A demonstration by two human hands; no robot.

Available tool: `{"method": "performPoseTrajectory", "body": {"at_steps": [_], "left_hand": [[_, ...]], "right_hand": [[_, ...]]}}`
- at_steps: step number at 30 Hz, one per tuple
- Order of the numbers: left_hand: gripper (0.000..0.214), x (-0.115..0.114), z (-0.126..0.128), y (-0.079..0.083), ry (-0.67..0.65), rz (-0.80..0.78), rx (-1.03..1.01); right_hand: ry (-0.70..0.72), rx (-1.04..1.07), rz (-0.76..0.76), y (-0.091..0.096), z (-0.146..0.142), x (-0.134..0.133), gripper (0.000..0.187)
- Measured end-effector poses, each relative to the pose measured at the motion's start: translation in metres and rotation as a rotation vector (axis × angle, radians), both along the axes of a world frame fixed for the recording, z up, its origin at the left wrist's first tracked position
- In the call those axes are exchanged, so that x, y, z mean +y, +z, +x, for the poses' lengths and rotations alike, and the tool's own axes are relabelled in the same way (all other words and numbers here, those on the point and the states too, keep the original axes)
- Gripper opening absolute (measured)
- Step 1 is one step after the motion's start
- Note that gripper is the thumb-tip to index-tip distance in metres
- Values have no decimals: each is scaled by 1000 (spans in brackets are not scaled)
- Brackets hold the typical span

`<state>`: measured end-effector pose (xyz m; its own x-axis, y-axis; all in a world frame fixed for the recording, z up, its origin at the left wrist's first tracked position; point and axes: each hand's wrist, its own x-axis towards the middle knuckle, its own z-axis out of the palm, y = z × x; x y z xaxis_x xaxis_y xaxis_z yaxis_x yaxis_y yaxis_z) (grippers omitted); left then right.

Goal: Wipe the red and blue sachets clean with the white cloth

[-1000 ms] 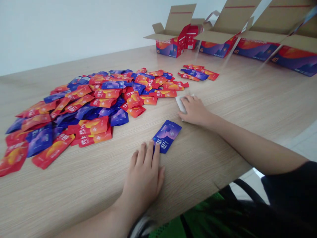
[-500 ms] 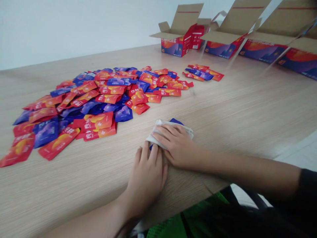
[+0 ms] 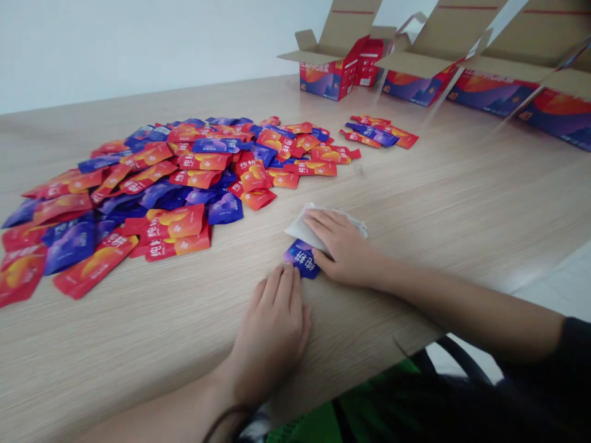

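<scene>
One blue foil sachet (image 3: 301,259) lies flat, printed face up, on the wood-grain tabletop (image 3: 115,363), between your two hands. Nearest you, below the table edge, a patch of green fabric (image 3: 369,424) shows, and a dark sleeve (image 3: 572,344) ends on your right forearm. Your left hand (image 3: 272,335) rests palm down, unclenched and grasping nothing, its fingertips (image 3: 282,277) at the sachet's lower edge. Your right hand (image 3: 344,246) lies open on a crumpled white cloth (image 3: 300,227), pressing it to the table rather than gripping it, and the edge of that hand meets the sachet's upper side. The sachet should handle as a light, soft, slippery pouch: it would tend to skid under a flat palm and flex if pinched at its middle, so take hold of it by its flat outer edges, with the exposed lower corner the easiest place. The cloth should be soft and will give under the fingers. Farther off, to the left, spreads a loose heap of red, orange and blue sachets (image 3: 138,197). Beyond it lies a small separate group of sachets (image 3: 373,132), then a row of open cartons (image 3: 327,77) with cardboard flaps raised, and finally a pale wall (image 3: 138,43).
</scene>
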<state>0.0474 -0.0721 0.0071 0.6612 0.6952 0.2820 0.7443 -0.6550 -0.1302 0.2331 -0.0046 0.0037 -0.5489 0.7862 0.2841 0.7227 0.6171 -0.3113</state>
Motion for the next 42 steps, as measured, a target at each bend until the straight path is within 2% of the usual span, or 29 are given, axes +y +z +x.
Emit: {"method": "performPoseTrajectory", "body": {"at_steps": [4, 5, 8, 9, 10, 13, 14, 18, 19, 22, 23, 27, 29, 33, 36, 39, 42], "left_hand": [[31, -1, 0, 3, -15, -12, 28], [32, -2, 1, 4, -12, -6, 37], [40, -4, 2, 2, 8, 24, 58], [41, -5, 2, 1, 12, 25, 62], [41, -5, 3, 0, 9, 22, 64], [38, -4, 4, 0, -5, 21, 60], [39, -3, 4, 0, -4, 17, 60], [46, -1, 1, 0, 49, -15, 35], [48, 0, 0, 0, 70, -23, 28], [55, 2, -2, -3, 112, -45, 16], [56, 2, -2, -3, 112, -50, 17], [59, 7, -3, -3, 103, -57, 20], [54, 11, -4, -1, 84, -57, 10], [47, 20, -6, 2, 58, -86, -8], [57, 23, -7, 2, 75, -121, -14], [57, 22, -7, 1, 84, -163, -14], [56, 20, -8, 0, 100, -172, -29]], "right_hand": [[198, -27, -34, 1, -1, -4, 62], [172, -29, -40, 1, -1, -4, 62], [-54, -43, -23, 1, 0, -2, 59], [-78, -44, -11, 2, 0, -1, 58], [-44, -43, -5, 2, 0, -1, 57], [193, -26, -31, 5, -1, 1, 54], [200, -19, -41, 5, 0, 2, 53], [-38, -10, -13, 4, 4, 9, 53], [-20, -14, 0, 4, 4, 9, 54], [167, -24, 10, 2, 1, 9, 56], [174, -20, 8, 1, 0, 10, 59], [-12, -26, 13, 0, -6, 16, 68], [21, -37, 19, 0, -9, 13, 62], [181, -26, 5, 2, -7, 9, 56], [118, -10, -18, 4, 7, 26, 56], [38, -13, -48, 6, 17, 52, 55], [11, -31, -26, 4, 12, 59, 52]]}}
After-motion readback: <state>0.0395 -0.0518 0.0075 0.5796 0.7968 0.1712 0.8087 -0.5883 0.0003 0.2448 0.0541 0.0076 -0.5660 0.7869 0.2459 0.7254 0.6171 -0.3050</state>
